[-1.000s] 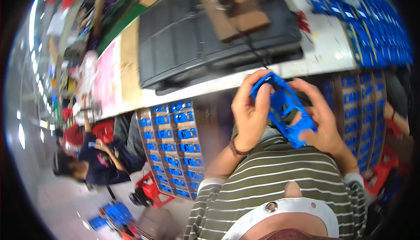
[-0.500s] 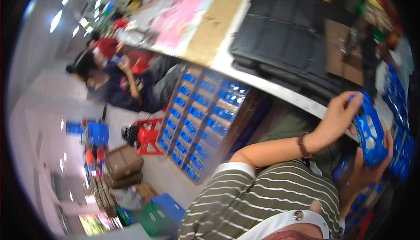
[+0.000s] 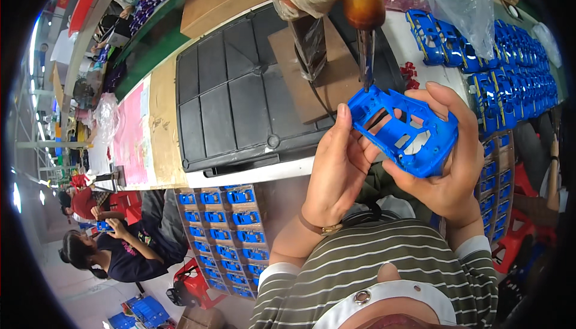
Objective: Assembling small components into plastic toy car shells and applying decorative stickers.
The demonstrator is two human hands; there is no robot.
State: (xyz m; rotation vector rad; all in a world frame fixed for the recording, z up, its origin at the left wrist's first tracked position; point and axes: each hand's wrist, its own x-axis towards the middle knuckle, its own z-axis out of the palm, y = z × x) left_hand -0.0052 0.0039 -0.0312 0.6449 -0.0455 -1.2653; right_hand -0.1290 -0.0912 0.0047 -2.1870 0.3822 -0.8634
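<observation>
A blue plastic toy car body [image 3: 393, 130] lies tilted between my hands, its hollow inner side facing up and its window openings showing. My left hand [image 3: 339, 170] holds its left end, thumb upright at the edge and fingers partly hidden under it. Around the right end, my right hand [image 3: 453, 179] is closed, with the thumb on the near edge and fingers over the far side. The tip of a downward-pointing tool like a soldering iron [image 3: 366, 53], with an amber handle, meets or nearly meets the shell's far left corner; contact is hard to tell.
Behind the shell are a black ribbed plastic lid [image 3: 240, 89] and a brown board [image 3: 288, 53] with a wrapped post. Rows of blue car bodies [image 3: 516, 89] stand at the right, near small red parts [image 3: 410, 74]. A tray of blue parts [image 3: 225, 233] leans below the table; a co-worker [image 3: 129, 245] sits left.
The view has swung right. The car body has been turned from upright at the right to lying inner side up beneath the tool, with both hands still on it.
</observation>
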